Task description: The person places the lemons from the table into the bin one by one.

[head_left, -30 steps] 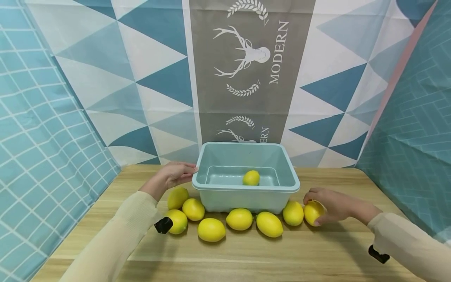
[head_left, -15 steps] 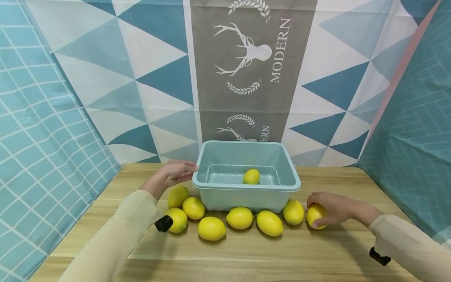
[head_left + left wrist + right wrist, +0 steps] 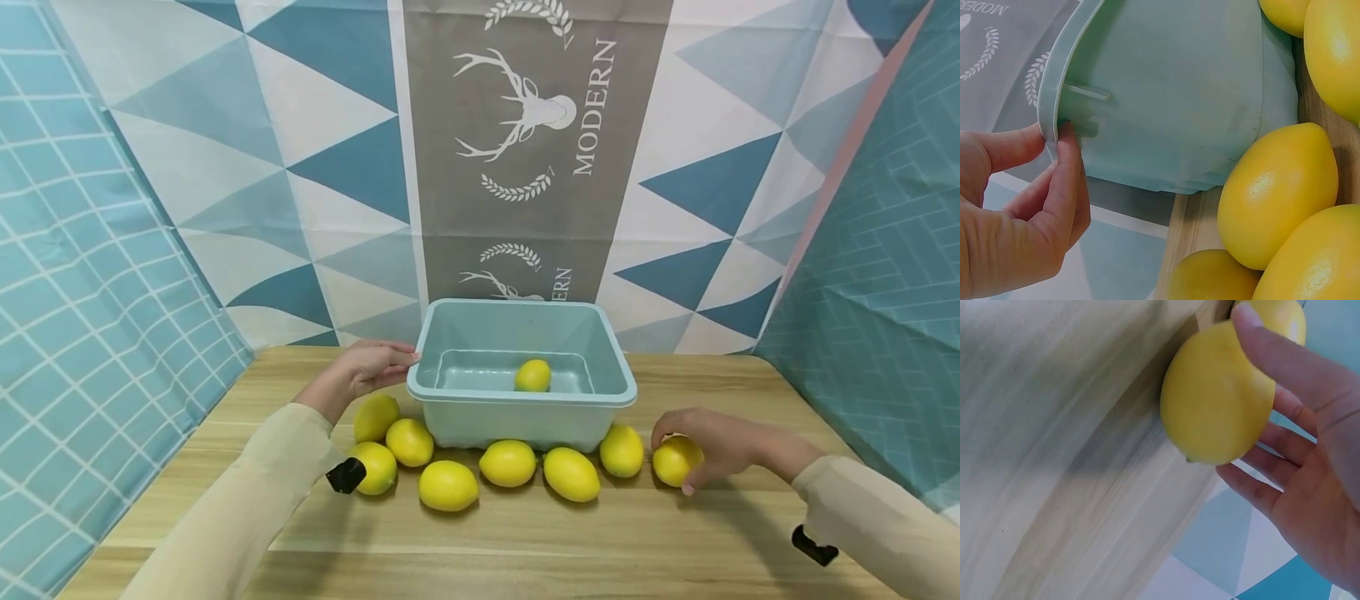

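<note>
My left hand (image 3: 378,365) pinches the left rim of a pale blue-green plastic bin (image 3: 517,398); the left wrist view shows the thumb (image 3: 1013,147) outside the rim and fingertips under it. At the right of the table, my right hand (image 3: 712,446) curls loosely round a yellow lemon (image 3: 677,461). In the right wrist view its thumb overlaps the near side of this lemon (image 3: 1216,394), with the other fingers (image 3: 1254,487) partly hidden behind. One lemon (image 3: 533,376) lies inside the bin. Beside the held lemon sits another lemon (image 3: 622,451), close to the bin's right front corner.
Several more lemons lie along the bin's front and left side, among them a lemon (image 3: 448,486) nearest the front and a lemon (image 3: 377,417) below my left hand. Patterned cloth (image 3: 345,167) hangs behind and on both sides of the wooden table (image 3: 450,558).
The lemon at my right hand has shifted slightly right, widening the gap to its neighbour. My right thumb has moved lower, baring more of the lemon. The left hand stays at the rim.
</note>
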Available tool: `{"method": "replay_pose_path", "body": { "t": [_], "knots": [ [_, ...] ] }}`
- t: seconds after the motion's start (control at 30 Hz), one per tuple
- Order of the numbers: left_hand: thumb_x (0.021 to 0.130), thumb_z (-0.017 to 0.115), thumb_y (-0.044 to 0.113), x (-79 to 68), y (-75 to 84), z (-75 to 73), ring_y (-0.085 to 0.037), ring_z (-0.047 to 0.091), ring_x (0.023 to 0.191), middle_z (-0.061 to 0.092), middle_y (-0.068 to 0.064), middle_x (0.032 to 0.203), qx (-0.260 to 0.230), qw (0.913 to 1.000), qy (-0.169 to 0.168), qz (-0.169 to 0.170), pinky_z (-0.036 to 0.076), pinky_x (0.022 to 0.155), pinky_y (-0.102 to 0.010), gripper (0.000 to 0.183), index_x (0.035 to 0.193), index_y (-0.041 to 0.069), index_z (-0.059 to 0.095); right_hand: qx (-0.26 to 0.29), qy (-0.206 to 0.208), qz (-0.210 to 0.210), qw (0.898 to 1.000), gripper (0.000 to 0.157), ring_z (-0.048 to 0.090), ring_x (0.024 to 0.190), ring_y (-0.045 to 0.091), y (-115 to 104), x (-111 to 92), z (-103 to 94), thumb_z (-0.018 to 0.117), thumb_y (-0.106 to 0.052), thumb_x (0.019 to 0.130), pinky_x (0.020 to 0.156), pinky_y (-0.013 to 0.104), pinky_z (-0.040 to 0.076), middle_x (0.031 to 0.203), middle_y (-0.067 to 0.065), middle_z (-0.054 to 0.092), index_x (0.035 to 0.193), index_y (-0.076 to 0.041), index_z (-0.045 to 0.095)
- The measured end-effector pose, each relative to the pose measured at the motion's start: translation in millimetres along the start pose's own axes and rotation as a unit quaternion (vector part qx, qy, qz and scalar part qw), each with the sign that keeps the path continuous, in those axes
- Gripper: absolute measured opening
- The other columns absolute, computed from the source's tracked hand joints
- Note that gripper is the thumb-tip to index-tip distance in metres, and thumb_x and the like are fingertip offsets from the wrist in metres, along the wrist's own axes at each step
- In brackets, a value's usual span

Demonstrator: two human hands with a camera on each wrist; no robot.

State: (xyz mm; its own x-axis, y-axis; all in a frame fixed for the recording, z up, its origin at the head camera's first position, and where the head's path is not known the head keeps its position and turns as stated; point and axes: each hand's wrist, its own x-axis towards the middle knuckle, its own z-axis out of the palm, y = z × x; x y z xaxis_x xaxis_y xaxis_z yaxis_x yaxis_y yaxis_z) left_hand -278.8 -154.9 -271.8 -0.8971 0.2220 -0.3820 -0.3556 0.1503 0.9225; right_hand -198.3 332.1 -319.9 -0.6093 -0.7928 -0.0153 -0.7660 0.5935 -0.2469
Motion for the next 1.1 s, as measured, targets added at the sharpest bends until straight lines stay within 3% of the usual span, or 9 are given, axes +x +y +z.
{"method": "replay_pose_path", "body": {
  "t": [0.27,0.53,0.8,1.0,1.1],
  "knots": [
    [0.094,0.059,0.009,0.4,-0.6,-0.9,-0.008,0.068,0.078,0.062,-0.011,0.111,0.001,1.0,-0.001,-0.001,0.06,0.076,-0.021,0.051,0.14,-0.006,0.041,0.007,-0.017,0.014,1.0,0.053,0.057,0.095,0.006,-2,1,7.8,0.088,-0.032,0.063,0.081,0.028,0.053,0.106,-0.006,0.066,0.107,-0.018,0.062],
    [0.095,0.058,0.01,-0.1,1.0,-0.1,-0.008,0.068,0.078,0.061,-0.012,0.117,0.008,0.9999,0.002,-0.006,0.059,0.077,-0.021,0.05,0.14,-0.005,0.042,0.023,-0.022,0.033,0.999,0.052,0.05,0.092,-0.001,0,-3,21.9,0.082,-0.041,0.071,0.075,0.025,0.05,0.106,-0.004,0.059,0.112,-0.017,0.061],
    [0.096,0.057,0.01,-2.0,4.2,0.9,-0.008,0.068,0.078,0.062,-0.011,0.114,0.012,0.9999,-0.001,-0.003,0.059,0.077,-0.02,0.05,0.141,-0.005,0.042,-0.001,0.018,-0.002,1.0,0.047,0.05,0.093,-0.001,3,-8,34.9,0.081,-0.037,0.075,0.075,0.025,0.052,0.105,-0.004,0.058,0.112,-0.017,0.06],
    [0.095,0.058,0.01,-2.3,3.1,2.0,-0.01,0.068,0.082,0.06,-0.015,0.121,0.018,0.9998,0.0,-0.002,0.059,0.079,-0.022,0.05,0.14,-0.005,0.043,-0.033,0.052,0.002,0.998,0.041,0.049,0.089,-0.002,2,-10,43.6,0.08,-0.024,0.074,0.071,0.024,0.051,0.103,-0.009,0.056,0.108,-0.019,0.06],
    [0.096,0.058,0.01,-2.1,2.1,1.4,-0.009,0.068,0.082,0.061,-0.013,0.116,0.021,0.9998,-0.001,0.0,0.059,0.08,-0.022,0.05,0.141,-0.005,0.042,-0.044,0.071,0.006,0.997,0.039,0.047,0.087,-0.004,1,-10,47.9,0.08,-0.023,0.073,0.07,0.023,0.051,0.101,-0.012,0.055,0.107,-0.021,0.059]
  ]
}}
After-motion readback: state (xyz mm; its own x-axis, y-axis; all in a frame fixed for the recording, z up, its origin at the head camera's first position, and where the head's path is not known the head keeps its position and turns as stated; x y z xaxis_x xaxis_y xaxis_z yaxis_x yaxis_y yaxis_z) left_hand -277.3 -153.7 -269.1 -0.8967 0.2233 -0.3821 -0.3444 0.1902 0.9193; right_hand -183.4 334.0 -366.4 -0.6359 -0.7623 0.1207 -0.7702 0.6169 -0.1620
